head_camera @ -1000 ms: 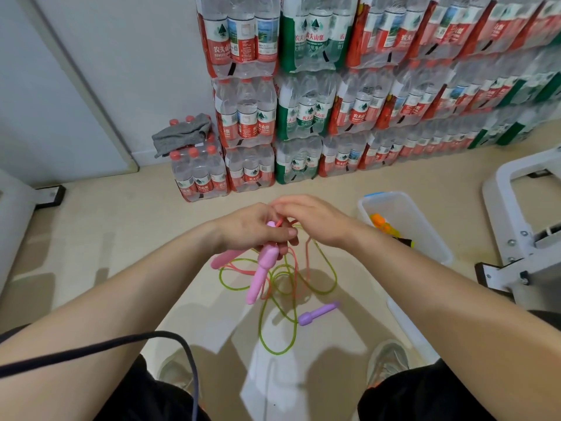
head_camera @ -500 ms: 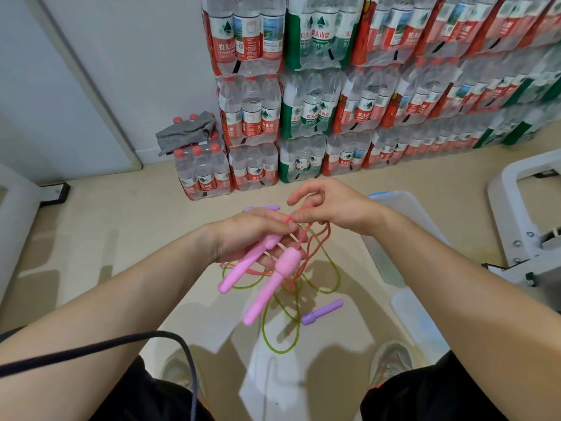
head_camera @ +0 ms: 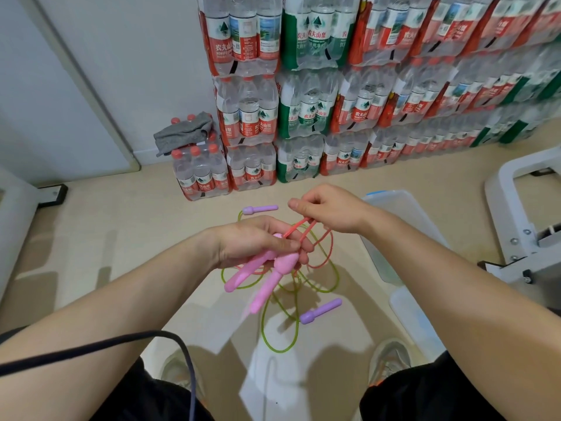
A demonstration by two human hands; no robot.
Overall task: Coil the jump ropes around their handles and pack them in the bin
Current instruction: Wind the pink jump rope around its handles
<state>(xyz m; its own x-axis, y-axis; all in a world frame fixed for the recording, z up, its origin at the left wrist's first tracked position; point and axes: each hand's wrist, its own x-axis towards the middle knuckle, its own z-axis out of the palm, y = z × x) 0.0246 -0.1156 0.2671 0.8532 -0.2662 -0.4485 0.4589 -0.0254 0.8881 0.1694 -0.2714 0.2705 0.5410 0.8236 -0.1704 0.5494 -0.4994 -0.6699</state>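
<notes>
Head view is looking down over a person's two bare arms, which are reaching out above a beige floor. The left hand [head_camera: 258,241] is gripping two pink handles [head_camera: 243,273], its fingers curling round their thick ends while the thin ends are pointing down and back toward the person. One handle is blurring slightly. A red rope [head_camera: 299,227] is running from the handles up to the right hand [head_camera: 331,211], which is pinching a doubled strand between thumb and curled fingers, just beyond the left fingertips. More red loops are hanging below both hands, above the floor.

A green rope [head_camera: 279,338] is lying in loose, tangled loops on the floor beneath the hands. Its two purple handles are lying well apart: the far handle [head_camera: 260,209] beyond the left hand, the near handle [head_camera: 321,310] right of the pink ones.

The bin [head_camera: 403,214], clear plastic with a blue edge, is sitting on the floor at the right, partly hiding behind the right forearm; what it is holding cannot be told. A second clear plastic piece [head_camera: 416,320] is lying nearer the person; lid or box, I cannot tell.

Water packs [head_camera: 306,110] are standing stacked against the wall, with a grey cloth [head_camera: 183,133] resting on the lowest stack at the left. A black cable [head_camera: 121,344] is crossing over the left forearm. A white frame [head_camera: 522,208] is standing at the right edge.
</notes>
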